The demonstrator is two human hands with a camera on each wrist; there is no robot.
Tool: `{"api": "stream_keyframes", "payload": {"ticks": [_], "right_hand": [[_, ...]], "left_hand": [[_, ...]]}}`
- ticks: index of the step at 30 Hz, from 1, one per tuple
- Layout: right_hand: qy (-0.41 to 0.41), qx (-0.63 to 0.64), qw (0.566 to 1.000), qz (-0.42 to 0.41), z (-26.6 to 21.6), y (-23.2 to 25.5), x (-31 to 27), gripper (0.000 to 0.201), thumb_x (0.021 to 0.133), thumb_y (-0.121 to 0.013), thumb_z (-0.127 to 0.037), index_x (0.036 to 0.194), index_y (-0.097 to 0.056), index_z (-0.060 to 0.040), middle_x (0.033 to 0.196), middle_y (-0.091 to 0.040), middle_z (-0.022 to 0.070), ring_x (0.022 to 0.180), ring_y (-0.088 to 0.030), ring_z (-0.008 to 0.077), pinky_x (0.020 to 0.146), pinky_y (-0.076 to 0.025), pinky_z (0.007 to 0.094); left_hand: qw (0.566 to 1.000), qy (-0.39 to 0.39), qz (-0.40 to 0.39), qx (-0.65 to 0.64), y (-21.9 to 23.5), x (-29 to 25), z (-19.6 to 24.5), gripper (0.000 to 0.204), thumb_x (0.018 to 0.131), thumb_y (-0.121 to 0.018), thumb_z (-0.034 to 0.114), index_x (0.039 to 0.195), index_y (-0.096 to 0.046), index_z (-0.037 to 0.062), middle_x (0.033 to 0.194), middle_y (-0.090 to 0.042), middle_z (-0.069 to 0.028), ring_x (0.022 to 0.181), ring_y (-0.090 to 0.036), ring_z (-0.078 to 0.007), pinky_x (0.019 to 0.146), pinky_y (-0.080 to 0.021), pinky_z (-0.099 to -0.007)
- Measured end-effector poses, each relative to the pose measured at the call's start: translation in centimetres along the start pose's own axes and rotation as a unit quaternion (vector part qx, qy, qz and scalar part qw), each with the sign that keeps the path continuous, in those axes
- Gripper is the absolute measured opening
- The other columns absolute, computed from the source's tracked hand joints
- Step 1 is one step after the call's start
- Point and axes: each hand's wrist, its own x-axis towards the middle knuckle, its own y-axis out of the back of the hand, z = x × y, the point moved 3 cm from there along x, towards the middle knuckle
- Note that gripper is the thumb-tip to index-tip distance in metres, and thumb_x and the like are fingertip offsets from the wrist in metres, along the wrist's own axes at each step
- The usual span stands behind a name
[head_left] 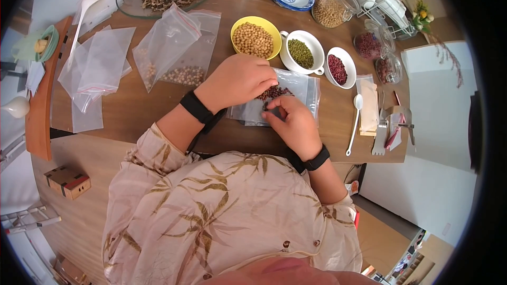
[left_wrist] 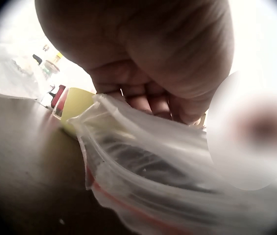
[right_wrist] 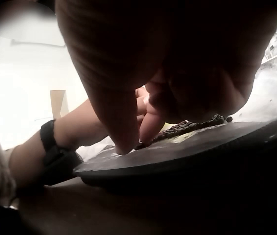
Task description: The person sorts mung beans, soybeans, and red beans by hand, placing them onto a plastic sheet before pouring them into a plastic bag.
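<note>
A clear zip bag (head_left: 303, 87) lies flat on the table with a small pile of dark red beans (head_left: 274, 93) on it. Over its left part is my left hand (head_left: 236, 82), fingers loosely bent beside the pile; in the left wrist view the hand (left_wrist: 143, 58) is above the bag's parted mouth (left_wrist: 148, 166). My right hand (head_left: 296, 126) is at the near side of the pile, thumb and forefinger close together. In the right wrist view the fingertips of that hand (right_wrist: 168, 63) come down beside the beans (right_wrist: 192, 126); whether they pinch one is unclear.
Beyond the hands stand a yellow bowl (head_left: 262, 21) of tan beans, a white bowl (head_left: 317, 47) of green beans and another (head_left: 347, 63) of red beans. Zip bags (head_left: 105, 58) lie left, a white spoon (head_left: 354, 126) right. Glass jars (head_left: 338, 0) stand at the back right.
</note>
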Motion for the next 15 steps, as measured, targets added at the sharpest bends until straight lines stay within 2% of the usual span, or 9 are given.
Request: {"api": "stream_keyframes", "payload": {"ticks": [4,6,7,8,9,10,12,13,15], "right_hand": [[-0.005,-0.004,1.0,-0.023,0.9,-0.4,0.2,0.017,0.097,-0.082,-0.014,0.105,-0.073,-0.003,0.086,-0.062,0.0102,0.075,-0.063,0.0221,0.069,-0.052,0.0403],[-0.005,0.18,0.984,-0.006,2.3,-0.3,0.2,0.011,0.101,-0.076,-0.013,0.103,-0.072,-0.0035,0.086,-0.063,0.0058,0.075,-0.062,0.0167,0.067,-0.049,0.036],[-0.005,0.18,0.984,-0.008,2.7,0.8,0.1,0.011,0.101,-0.076,-0.013,0.103,-0.072,-0.0035,0.086,-0.063,0.0058,0.075,-0.062,0.0167,0.067,-0.049,0.036],[-0.124,0.373,0.918,-0.057,2.9,2.0,0.3,0.008,0.102,-0.073,-0.012,0.105,-0.072,-0.0043,0.086,-0.063,0.0029,0.075,-0.059,0.0141,0.066,-0.046,0.0325],[-0.237,0.543,0.799,-0.101,2.7,2.5,0.1,0.007,0.104,-0.07,-0.01,0.107,-0.073,-0.005,0.086,-0.063,0.0001,0.075,-0.057,0.0114,0.065,-0.043,0.0289],[-0.237,0.543,0.799,-0.101,2.4,3.0,0.1,0.007,0.104,-0.07,-0.01,0.107,-0.073,-0.005,0.086,-0.063,0.0001,0.075,-0.057,0.0114,0.065,-0.043,0.0289],[-0.219,0.651,0.712,-0.146,1.7,3.3,-0.2,0.009,0.106,-0.069,-0.01,0.112,-0.074,-0.0069,0.088,-0.062,-0.0043,0.074,-0.053,0.0097,0.065,-0.038,0.0238],[-0.218,0.651,0.712,-0.144,2.0,3.0,-0.2,0.009,0.106,-0.069,-0.01,0.112,-0.074,-0.0069,0.088,-0.062,-0.0043,0.074,-0.053,0.0097,0.065,-0.038,0.0238],[-0.18,0.403,0.892,-0.098,3.0,1.9,0.2,0.012,0.103,-0.074,-0.009,0.115,-0.075,-0.005,0.086,-0.06,-0.0015,0.074,-0.053,0.0118,0.065,-0.041,0.0273]], "left_hand": [[1.0,-0.005,0.009,0.001,0.0,-0.1,-0.1,0.015,0.102,-0.075,0.023,0.098,-0.077,0.0091,0.087,-0.07,-0.0076,0.084,-0.07,-0.0336,0.074,-0.054,-0.0479],[1.0,-0.008,0.015,0.011,0.0,-0.1,-0.1,0.015,0.102,-0.075,0.023,0.098,-0.077,0.0092,0.086,-0.07,-0.0077,0.084,-0.07,-0.0338,0.074,-0.054,-0.0482],[1.0,-0.007,0.016,0.012,0.1,-0.1,-0.1,0.015,0.102,-0.075,0.023,0.098,-0.077,0.0092,0.086,-0.07,-0.0077,0.084,-0.07,-0.0338,0.074,-0.054,-0.0482],[1.0,0.004,0.009,0.007,0.2,0.0,0.1,0.016,0.102,-0.074,0.024,0.095,-0.076,0.0092,0.087,-0.069,-0.0079,0.086,-0.071,-0.0337,0.076,-0.055,-0.0484],[1.0,0.015,0.002,0.003,0.2,0.0,0.2,0.018,0.102,-0.074,0.024,0.093,-0.076,0.0093,0.087,-0.069,-0.0081,0.088,-0.071,-0.0336,0.077,-0.055,-0.0486],[1.0,0.015,0.002,0.002,0.2,0.0,0.2,0.018,0.102,-0.074,0.024,0.093,-0.076,0.0093,0.087,-0.069,-0.0081,0.088,-0.071,-0.0336,0.077,-0.055,-0.0486],[1.0,0.015,-0.01,0.003,0.0,0.1,0.1,0.017,0.102,-0.074,0.024,0.093,-0.076,0.0096,0.087,-0.069,-0.008,0.088,-0.071,-0.0337,0.077,-0.055,-0.0486],[1.0,0.013,-0.011,0.002,-0.1,0.1,0.1,0.017,0.102,-0.074,0.024,0.093,-0.076,0.0096,0.087,-0.069,-0.008,0.088,-0.071,-0.0337,0.077,-0.055,-0.0486],[1.0,-0.002,0.003,0.004,-0.1,0.0,0.0,0.013,0.101,-0.076,0.022,0.099,-0.077,0.0092,0.086,-0.069,-0.0079,0.084,-0.07,-0.0343,0.073,-0.055,-0.0478]]}}
